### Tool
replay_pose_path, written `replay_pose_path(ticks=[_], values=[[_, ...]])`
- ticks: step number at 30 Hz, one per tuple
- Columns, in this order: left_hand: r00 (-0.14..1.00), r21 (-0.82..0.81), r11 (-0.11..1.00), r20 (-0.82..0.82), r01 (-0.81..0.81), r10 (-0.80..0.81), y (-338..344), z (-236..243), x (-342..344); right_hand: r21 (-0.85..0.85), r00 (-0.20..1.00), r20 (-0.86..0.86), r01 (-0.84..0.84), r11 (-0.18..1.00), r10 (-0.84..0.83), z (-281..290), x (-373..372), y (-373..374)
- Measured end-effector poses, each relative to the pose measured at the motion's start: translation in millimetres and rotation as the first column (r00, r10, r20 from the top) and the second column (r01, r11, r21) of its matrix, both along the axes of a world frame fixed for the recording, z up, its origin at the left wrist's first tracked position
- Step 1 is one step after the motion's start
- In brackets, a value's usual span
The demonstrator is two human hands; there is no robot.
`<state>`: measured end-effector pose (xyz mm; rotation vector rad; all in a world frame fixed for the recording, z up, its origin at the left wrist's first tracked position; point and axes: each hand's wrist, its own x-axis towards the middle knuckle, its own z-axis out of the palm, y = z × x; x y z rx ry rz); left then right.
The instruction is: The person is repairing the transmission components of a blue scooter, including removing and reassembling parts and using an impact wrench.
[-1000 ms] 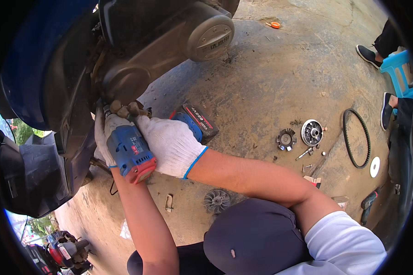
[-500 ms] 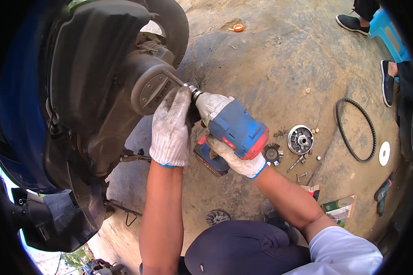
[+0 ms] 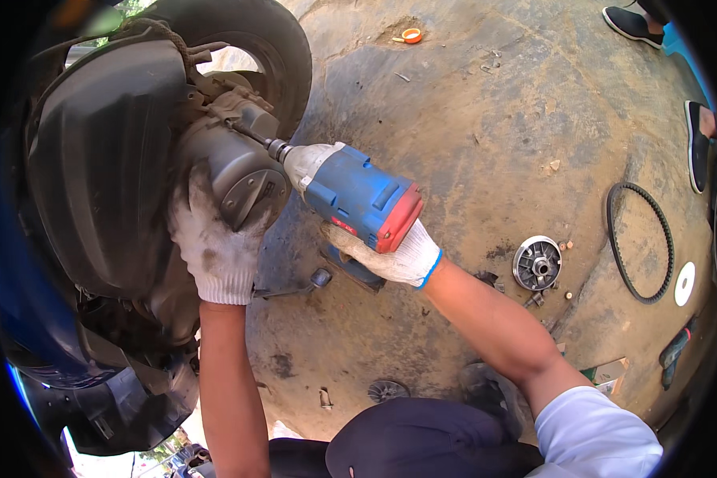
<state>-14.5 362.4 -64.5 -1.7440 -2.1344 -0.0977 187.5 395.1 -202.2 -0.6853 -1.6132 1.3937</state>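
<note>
My right hand (image 3: 402, 255), in a white glove with a blue cuff, grips a blue-and-red impact wrench (image 3: 358, 191) by its handle. The wrench's socket (image 3: 279, 150) meets a long, thin fitting on the scooter's rear drive housing (image 3: 239, 119), just above the round cover (image 3: 259, 191). My gloved left hand (image 3: 215, 243) holds that cover from the left and below, its fingertips partly hidden in shadow. The black tyre (image 3: 287, 72) sits behind the housing.
Dark bodywork (image 3: 103, 159) fills the left. On the concrete lie a metal pulley (image 3: 538, 263), drive belt (image 3: 666, 239), white disc (image 3: 683, 284), fan wheel (image 3: 388, 390), another power tool (image 3: 675, 354) and orange cup (image 3: 411, 36). Someone's dark shoes (image 3: 697, 147) show at far right.
The wrench went from low on the housing up to the fitting above the round cover, now pointing left. My left hand left the socket and moved down-left onto the cover. The view has shifted too.
</note>
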Motion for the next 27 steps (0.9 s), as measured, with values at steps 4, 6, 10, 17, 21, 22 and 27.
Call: replay_pose_path(ticks=[4,6,10,17,21,22,27], values=[[0.999,0.023,1.0,-0.028,-0.021,0.022,2.0,-3.6,1.2,-0.071,0.988,0.09,-0.123,0.99,0.129,4.6,2.1,1.4],[0.999,0.033,0.999,-0.033,-0.003,0.004,4.1,-4.3,2.4,0.016,0.998,0.038,-0.044,0.999,0.043,-2.7,-5.1,-1.1],[0.998,0.042,0.998,-0.058,-0.035,0.037,3.2,-6.1,4.8,-0.24,0.949,-0.258,-0.244,0.939,0.181,-1.6,-7.1,-6.5],[0.996,0.114,0.991,-0.075,0.064,-0.055,5.7,-10.6,1.5,0.009,0.025,-0.795,-0.999,-0.053,-0.606,5.1,-13.2,4.6],[0.99,0.116,0.986,-0.089,0.121,-0.111,8.2,-9.5,-1.0,-0.136,0.137,-0.798,-0.99,-0.046,-0.587,4.6,-14.8,6.9],[0.992,0.11,0.988,-0.084,0.106,-0.097,7.9,-9.7,0.3,-0.097,0.115,-0.79,-0.993,-0.062,-0.602,2.7,-15.1,7.3],[0.997,0.092,0.994,-0.066,0.05,-0.044,6.0,-11.4,0.6,-0.218,0.212,-0.8,-0.974,-0.057,-0.562,7.5,-27.3,10.0]])
